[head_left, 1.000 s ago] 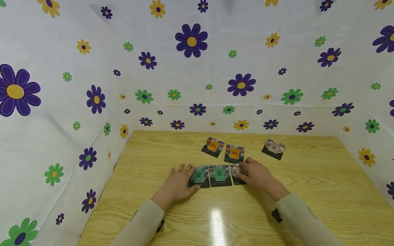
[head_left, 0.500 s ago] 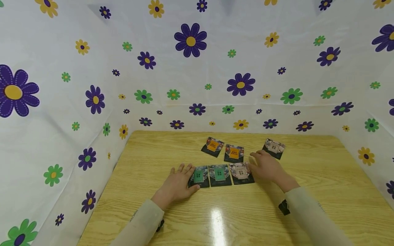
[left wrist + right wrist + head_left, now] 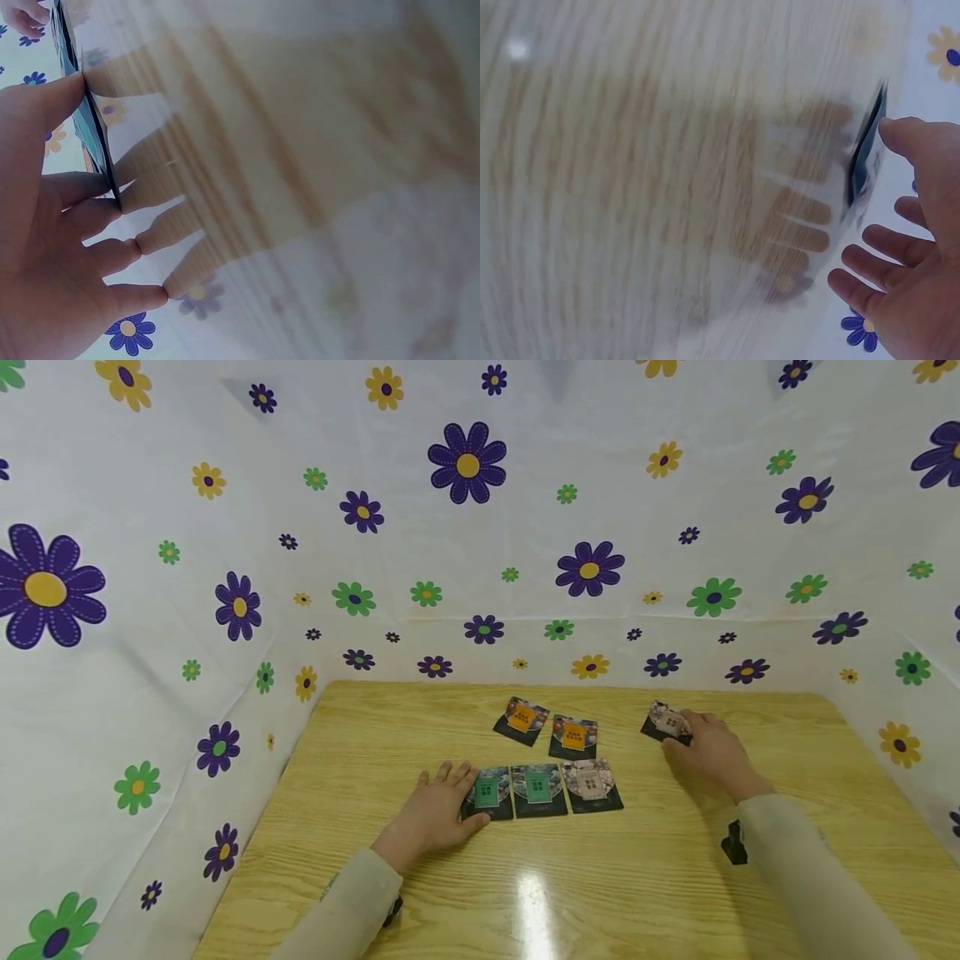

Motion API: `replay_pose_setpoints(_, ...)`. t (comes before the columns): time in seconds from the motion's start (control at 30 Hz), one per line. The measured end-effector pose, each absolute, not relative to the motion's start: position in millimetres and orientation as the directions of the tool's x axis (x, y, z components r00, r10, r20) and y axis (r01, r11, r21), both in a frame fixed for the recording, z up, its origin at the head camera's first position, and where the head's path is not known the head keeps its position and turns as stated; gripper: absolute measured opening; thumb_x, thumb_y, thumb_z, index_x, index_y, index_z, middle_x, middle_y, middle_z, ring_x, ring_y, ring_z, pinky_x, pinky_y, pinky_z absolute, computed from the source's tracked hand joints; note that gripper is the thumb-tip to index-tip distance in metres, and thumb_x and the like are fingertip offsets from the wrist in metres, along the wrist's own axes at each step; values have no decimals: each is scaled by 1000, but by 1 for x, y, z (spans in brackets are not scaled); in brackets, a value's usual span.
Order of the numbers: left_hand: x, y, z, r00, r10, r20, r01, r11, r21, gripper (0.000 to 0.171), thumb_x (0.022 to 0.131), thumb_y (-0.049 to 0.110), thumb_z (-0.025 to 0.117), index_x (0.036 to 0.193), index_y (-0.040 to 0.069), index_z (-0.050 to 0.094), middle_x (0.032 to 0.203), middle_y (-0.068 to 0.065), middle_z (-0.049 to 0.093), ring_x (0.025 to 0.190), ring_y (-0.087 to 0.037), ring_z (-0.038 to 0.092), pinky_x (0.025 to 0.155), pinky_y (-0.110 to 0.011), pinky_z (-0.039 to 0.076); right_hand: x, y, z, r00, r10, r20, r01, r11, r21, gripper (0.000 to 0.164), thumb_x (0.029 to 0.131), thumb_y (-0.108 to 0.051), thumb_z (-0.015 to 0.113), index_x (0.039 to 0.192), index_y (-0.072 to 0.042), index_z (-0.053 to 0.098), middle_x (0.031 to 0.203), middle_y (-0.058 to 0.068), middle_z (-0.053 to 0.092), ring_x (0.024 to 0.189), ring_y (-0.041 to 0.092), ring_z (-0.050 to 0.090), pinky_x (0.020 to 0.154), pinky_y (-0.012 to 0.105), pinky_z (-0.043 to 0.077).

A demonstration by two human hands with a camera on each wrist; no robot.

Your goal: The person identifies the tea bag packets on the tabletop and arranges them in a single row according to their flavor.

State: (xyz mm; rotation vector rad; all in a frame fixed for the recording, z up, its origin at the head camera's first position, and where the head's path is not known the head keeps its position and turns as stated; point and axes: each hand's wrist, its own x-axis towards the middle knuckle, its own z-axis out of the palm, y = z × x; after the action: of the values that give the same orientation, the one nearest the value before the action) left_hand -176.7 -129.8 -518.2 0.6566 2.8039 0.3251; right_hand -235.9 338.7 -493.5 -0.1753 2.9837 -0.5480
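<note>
Several flat square packets with dark lower edges lie on the table. My left hand (image 3: 435, 808) rests beside the left green-labelled packet (image 3: 487, 795), its thumb and fingertips at the edge; in the left wrist view the fingers are spread. To the right, a second green-labelled packet (image 3: 537, 792) and a pink-labelled packet (image 3: 591, 787) continue the row. My right hand (image 3: 711, 747) is at another pink-labelled packet (image 3: 664, 722) at the back right. In the right wrist view, the thumb touches this packet (image 3: 866, 161), and the other fingers extend apart from one another.
Two orange-labelled packets (image 3: 521, 720) lie behind the row, the left one tilted. The wooden table (image 3: 600, 877) meets a white flower-print cloth (image 3: 510, 527) at the back and sides. Black wrist devices (image 3: 735, 843) hang below the sleeves.
My right hand has left the pink-labelled packet at the row's right end and moved right and back to the other pink-labelled packet. My left hand has stayed in place.
</note>
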Motion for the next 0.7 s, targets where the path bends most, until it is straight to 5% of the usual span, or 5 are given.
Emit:
replay_pose_setpoints(0.43,-177,-131,-521,-871,461,-168,412,873,259,85,104,67,50,168,14,31,174,-10,30,161,-41,26,124,-71,26,-253,351,-500,-989,-122,-83,-89,944,-319,73,110,-40,51,152,18,37,149,50,37,133,71,38,105,80,38)
replay_pose_setpoints(0.7,-177,-131,-521,-871,463,-164,415,872,258,85,104,66,50,168,15,31,174,-9,29,161,-41,26,124,-71,26,-261,350,-505,-986,-123,-110,-84,948,-308,81,111,-48,46,153,20,33,157,50,24,140,73,26,109,83,32)
